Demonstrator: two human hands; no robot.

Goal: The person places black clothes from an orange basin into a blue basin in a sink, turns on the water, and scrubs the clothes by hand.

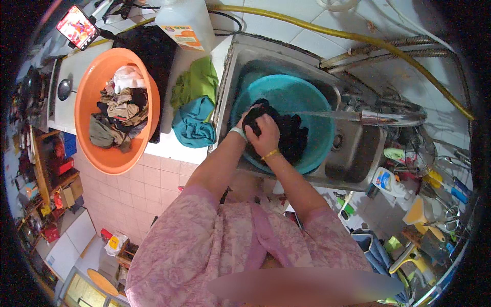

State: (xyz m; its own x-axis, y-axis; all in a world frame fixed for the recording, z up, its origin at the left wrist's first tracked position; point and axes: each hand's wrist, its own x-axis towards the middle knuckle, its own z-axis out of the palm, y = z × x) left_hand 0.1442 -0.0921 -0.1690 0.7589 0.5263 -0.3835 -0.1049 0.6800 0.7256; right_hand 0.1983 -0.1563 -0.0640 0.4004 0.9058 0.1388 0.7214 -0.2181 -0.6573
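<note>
A turquoise plastic basin [324, 153] stands in the left bowl of a steel double sink [356, 184]. Over the basin, both hands grip a dark, bunched cloth [291, 134], part of which hangs down into it. My left hand [245, 117] is at the cloth's left side, its fingers mostly hidden. My right hand [266, 134] is closed over the cloth's top, with the fingers bent. A chrome faucet [372, 117] on the right sends a stream of water towards the cloth.
On the left counter, an orange tub [88, 115] holds crumpled clothes. Green cloth [203, 78] and teal cloth [193, 122] lie beside the sink, below a large plastic jug [184, 23]. A phone [78, 27] is clamped at the upper left. Right of the sink stand a white bottle [387, 182] and utensils.
</note>
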